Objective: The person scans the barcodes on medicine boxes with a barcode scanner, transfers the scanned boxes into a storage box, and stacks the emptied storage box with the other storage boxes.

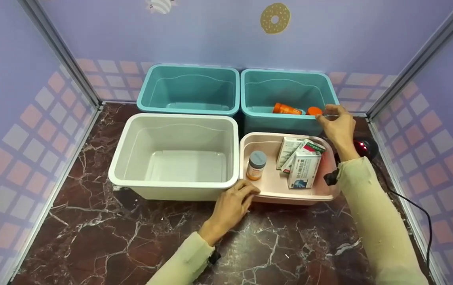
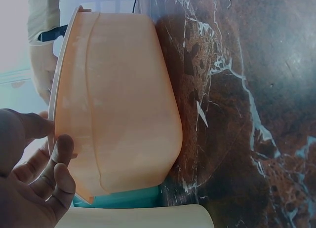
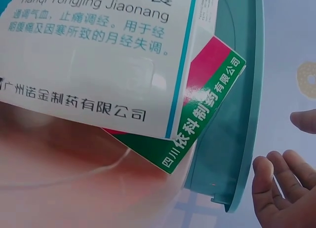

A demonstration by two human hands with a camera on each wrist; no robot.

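My left hand (image 1: pixel 232 204) pinches the front left rim of the pink bin (image 1: pixel 282 194), thumb and fingers on either side of the edge in the left wrist view. In that bin stand a grey-capped pill bottle (image 1: pixel 256 165) and several medicine boxes (image 1: pixel 305 169), leaning together at the right. Over the front right corner of the right teal bin (image 1: pixel 274 118), my right hand (image 1: pixel 339 126) hovers with thumb and fingers apart. In the right wrist view nothing lies between those fingers. Close to the thumb, an orange cap (image 1: pixel 314 111) shows inside, beside a lying orange tube (image 1: pixel 287 109).
A white bin (image 1: pixel 174 184) stands left of the pink one, with a second teal bin (image 1: pixel 189 112) behind it. Right of the pink bin sits a dark device with a red light (image 1: pixel 365 147), its black cable (image 1: pixel 412 204) running forward. Walls enclose the marbled table (image 1: pixel 103 237).
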